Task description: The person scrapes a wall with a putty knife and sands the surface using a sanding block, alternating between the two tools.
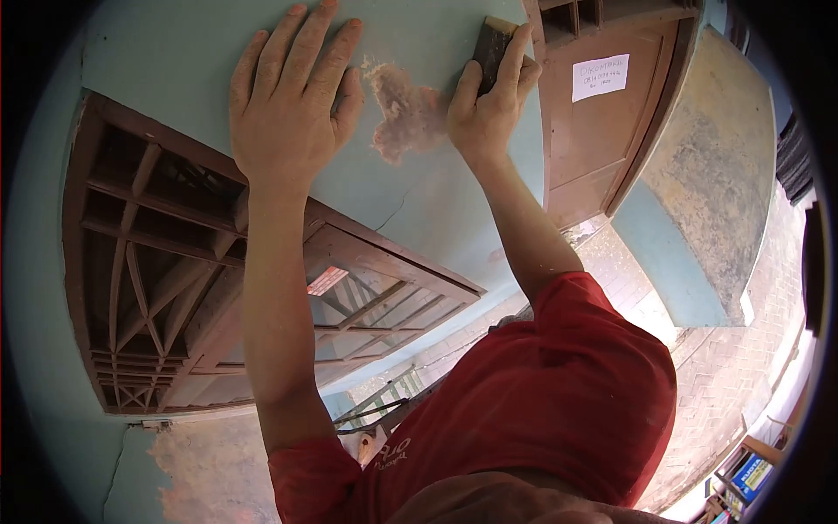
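Note:
My left hand [292, 109] lies flat on the blue-green wall [367, 188], its fingers spread and dusty, with nothing in it. To the right, my right hand [496, 105] grips a small dark block [494, 54] between thumb and fingers, close against the wall. Between the two hands the paint is gone from a rough brownish patch [406, 113] with ragged, pale edges. A thin crack [394, 210] runs down the wall below that patch. The face of the block toward the wall is hidden.
A brown wooden window frame [131, 218] with lattice bars spans the left and centre. At the right are a brown door [594, 131] with a white paper note [601, 77] and a stained wall section [707, 166]. Paving [716, 375] shows at lower right.

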Demonstrator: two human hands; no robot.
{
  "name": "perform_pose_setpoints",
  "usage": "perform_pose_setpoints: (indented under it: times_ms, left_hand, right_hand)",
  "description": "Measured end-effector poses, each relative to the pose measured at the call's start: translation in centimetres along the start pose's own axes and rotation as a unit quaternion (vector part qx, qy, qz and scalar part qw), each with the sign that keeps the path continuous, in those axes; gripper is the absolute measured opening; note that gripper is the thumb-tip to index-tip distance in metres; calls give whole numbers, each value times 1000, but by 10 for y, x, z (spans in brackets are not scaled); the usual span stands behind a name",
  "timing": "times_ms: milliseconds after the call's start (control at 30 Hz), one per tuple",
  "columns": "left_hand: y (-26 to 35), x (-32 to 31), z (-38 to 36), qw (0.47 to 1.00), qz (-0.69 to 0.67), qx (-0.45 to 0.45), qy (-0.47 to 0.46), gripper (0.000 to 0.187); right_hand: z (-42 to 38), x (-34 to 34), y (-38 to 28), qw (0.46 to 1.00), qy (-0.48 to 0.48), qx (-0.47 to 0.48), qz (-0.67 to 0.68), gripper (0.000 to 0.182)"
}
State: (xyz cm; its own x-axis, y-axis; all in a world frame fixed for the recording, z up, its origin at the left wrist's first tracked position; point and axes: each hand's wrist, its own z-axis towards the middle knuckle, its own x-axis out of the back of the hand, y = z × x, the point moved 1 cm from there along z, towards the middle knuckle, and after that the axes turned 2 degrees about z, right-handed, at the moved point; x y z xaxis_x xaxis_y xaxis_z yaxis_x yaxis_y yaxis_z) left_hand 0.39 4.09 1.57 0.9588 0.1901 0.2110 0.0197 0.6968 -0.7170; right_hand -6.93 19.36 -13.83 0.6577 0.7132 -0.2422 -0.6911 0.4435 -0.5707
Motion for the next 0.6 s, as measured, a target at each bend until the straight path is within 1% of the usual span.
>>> perform_pose_setpoints:
  times_ms: [67,100,133,167,200,233,267,300,333,367,400,433,500,533,600]
  left_hand:
    - [3,-2,0,999,-4,32,15,35]
    - [5,-5,0,999,-1,35,23,35]
    - [11,-10,-3,996,-36,68,46,33]
    - [16,-13,-6,990,-73,99,69,32]
    - [27,-11,-4,989,-76,101,77,32]
    - [42,-6,-3,980,-139,125,64,29]
    - [57,0,-2,967,-201,147,50,27]
    - [70,4,-3,916,-358,180,-10,32]
    - [85,9,-5,836,-503,207,-72,38]
    - [104,16,-8,756,-592,250,-122,42]
    - [121,21,-12,661,-671,288,-171,46]
    - [131,22,-19,659,-674,287,-171,46]
    - [150,19,-31,479,-789,299,-242,55]
    - [157,22,-35,476,-791,299,-242,55]
    - [165,31,-44,340,-859,344,-165,61]
  right_hand:
    - [-2,16,-1,1000,-11,14,11,81]
    - [-16,34,-4,982,-67,-118,130,80]
    - [-29,51,-9,930,-122,-246,243,79]
    - [-37,68,-16,887,-127,-316,311,73]
    - [-42,82,-21,835,-131,-381,375,68]
    - [-43,97,-19,839,-128,-377,372,68]
    - [-44,112,-13,773,-164,-438,428,63]
    - [-45,123,-12,697,-198,-496,479,57]
    - [-44,132,-13,700,-196,-494,478,57]
    - [-42,141,-15,717,-190,-475,473,56]
    - [-39,148,-17,734,-184,-458,467,56]
    - [-39,154,-19,736,-183,-458,464,56]
    - [-37,164,-20,728,-175,-456,481,59]
    - [-38,168,-22,729,-175,-457,478,59]
    - [-45,171,-23,743,-166,-452,465,53]
